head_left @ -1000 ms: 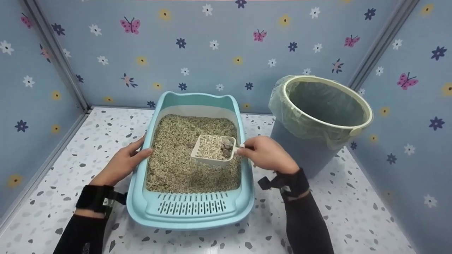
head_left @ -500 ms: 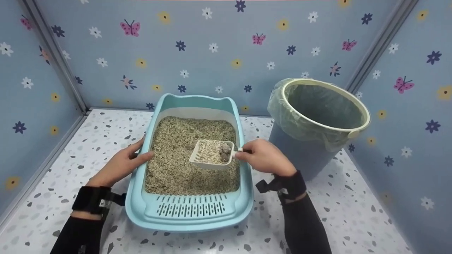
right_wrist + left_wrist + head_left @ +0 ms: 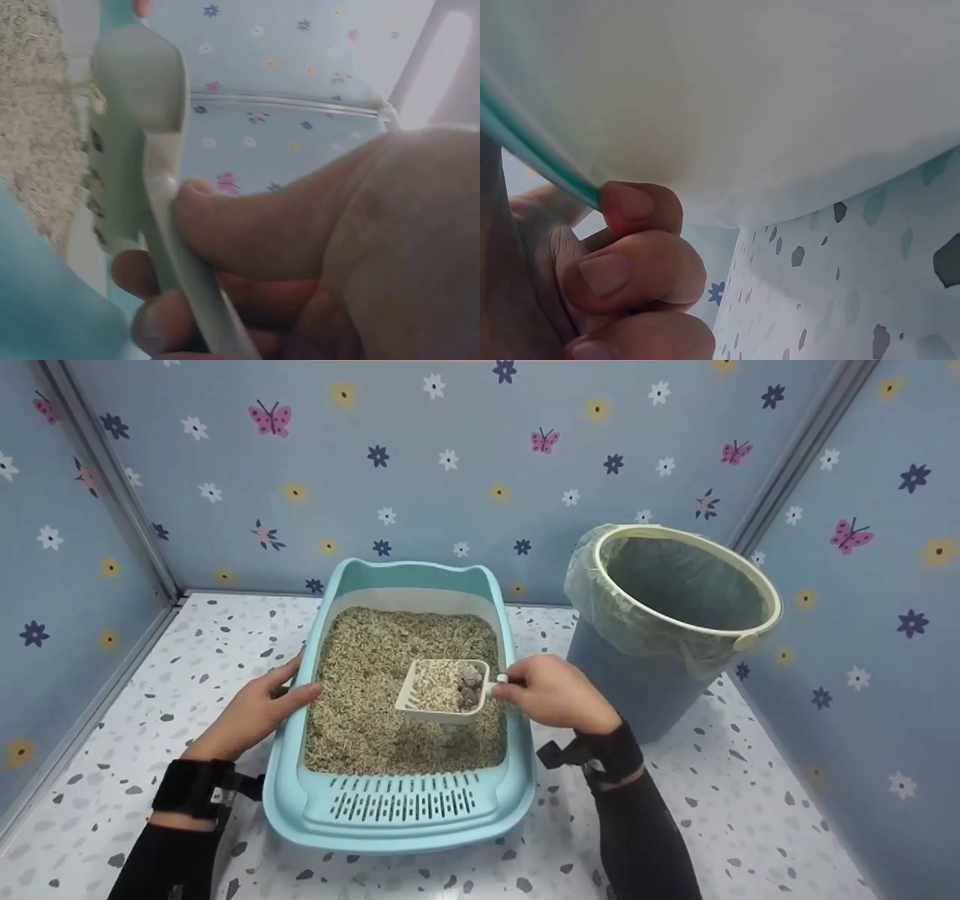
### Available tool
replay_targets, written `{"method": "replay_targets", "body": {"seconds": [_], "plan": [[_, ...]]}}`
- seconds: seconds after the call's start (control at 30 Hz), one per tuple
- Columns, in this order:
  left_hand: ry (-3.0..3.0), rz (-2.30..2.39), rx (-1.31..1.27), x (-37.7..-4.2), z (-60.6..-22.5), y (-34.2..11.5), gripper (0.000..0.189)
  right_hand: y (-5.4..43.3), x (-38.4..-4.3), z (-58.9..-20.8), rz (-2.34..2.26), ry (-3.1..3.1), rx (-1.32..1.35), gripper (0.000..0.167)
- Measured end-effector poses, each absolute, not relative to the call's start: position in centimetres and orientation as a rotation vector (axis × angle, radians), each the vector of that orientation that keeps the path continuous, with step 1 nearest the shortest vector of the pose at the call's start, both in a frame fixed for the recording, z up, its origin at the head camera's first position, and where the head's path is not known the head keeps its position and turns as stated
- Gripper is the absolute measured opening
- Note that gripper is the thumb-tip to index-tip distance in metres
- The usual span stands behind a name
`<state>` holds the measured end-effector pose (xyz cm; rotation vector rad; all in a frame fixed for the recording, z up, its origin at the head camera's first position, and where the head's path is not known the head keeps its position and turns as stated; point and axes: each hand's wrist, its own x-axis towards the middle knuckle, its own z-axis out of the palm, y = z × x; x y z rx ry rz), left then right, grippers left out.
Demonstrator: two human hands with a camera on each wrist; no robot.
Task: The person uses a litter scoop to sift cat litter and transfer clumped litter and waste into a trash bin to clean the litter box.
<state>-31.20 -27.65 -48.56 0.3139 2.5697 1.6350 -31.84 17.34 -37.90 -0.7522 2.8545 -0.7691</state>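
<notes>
A light-blue litter box (image 3: 401,840) holds brownish granular litter (image 3: 360,697). My left hand (image 3: 259,706) grips its left rim, thumb on top; in the left wrist view the curled fingers (image 3: 649,266) lie under the rim beside the white wall (image 3: 780,97). My right hand (image 3: 559,694) holds a pale litter scoop (image 3: 442,718) by its handle, over the right half of the litter. Pale granules (image 3: 435,682) and several grey clumps (image 3: 470,679) lie in the scoop, the clumps at the handle end. In the right wrist view the thumb presses along the scoop handle (image 3: 187,270).
A tall blue-grey bin (image 3: 622,682) with a clear liner (image 3: 660,649) under a cream ring (image 3: 776,615) stands behind my right hand. A speckled floor (image 3: 750,780) lies beneath. Flower-print panels (image 3: 420,480) enclose the back and both sides.
The scoop has moved slightly left and toward me over the litter, with my right hand. The granules show shifted, and slots now show at its left end. My left hand stays at the rim.
</notes>
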Motion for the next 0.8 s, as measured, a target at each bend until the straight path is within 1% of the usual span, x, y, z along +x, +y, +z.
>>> {"method": "replay_targets", "body": {"seconds": [0.13, 0.27, 0.47, 0.63, 0.7, 0.8], "plan": [[2.571, 1.633, 0.316, -31.11, -48.50, -27.60, 0.080, 17.95, -31.40, -37.58, -0.770, 2.884, -0.723, 0.033], [2.590, 1.619, 0.310, -31.03, -48.28, -27.56, 0.079, 17.25, -31.95, -37.99, -0.858, 2.823, -0.775, 0.038], [2.590, 1.618, 0.313, -30.89, -48.32, -27.55, 0.080, 17.74, -31.72, -37.65, -0.875, 2.878, -0.717, 0.036], [2.576, 1.629, 0.302, -30.71, -48.22, -27.72, 0.080, 16.97, -32.13, -38.01, -0.863, 2.879, -0.817, 0.043], [2.559, 1.634, 0.310, -30.74, -48.19, -27.70, 0.080, 17.20, -31.99, -37.90, -0.846, 2.925, -0.817, 0.045], [2.564, 1.635, 0.306, -30.76, -48.25, -27.77, 0.080, 17.60, -31.77, -37.82, -0.850, 2.987, -0.779, 0.042]]}}
